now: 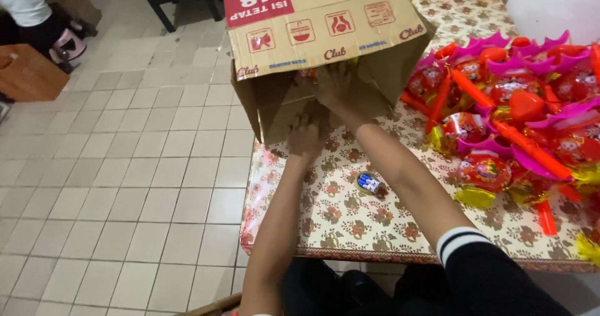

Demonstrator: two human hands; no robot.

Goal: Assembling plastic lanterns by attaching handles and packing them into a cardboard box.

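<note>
Sleeve [481,272]: my right arm's dark sleeve, white-striped cuff, nearest the camera; pushed back, leaving the forearm bare for the reach.
Table [350,228]: floral cloth, with its near edge just in front of me; it carries everything below.
Small toy [370,183]: a little blue-and-white piece lying alone on the cloth between my forearms, touching neither; too small to tell its facing.
Left hand [305,136]: resting at the lower lip of the box mouth, fingers curled against the cardboard. I judge it steadies the box. Whether it actually grips the flap I cannot tell.
Right hand [335,83]: reaching deeper, into the box opening, fingers spread wide over something red and yellow inside. Whether they close on anything I cannot tell.
Box [325,35]: brown carton tipped on its side at the table's left corner, mouth turned toward me and slightly down, so I judge its contents come within reach. Long axis runs roughly left to right across the table; the printed side faces up.
Toys [519,116]: heap of red, pink and yellow packaged pieces to my right, just beside the box, apart from both hands.
Floor [125,185]: pale tiles, left of the table.
Bystander [25,6]: a person in part, far left corner, well apart.
</note>
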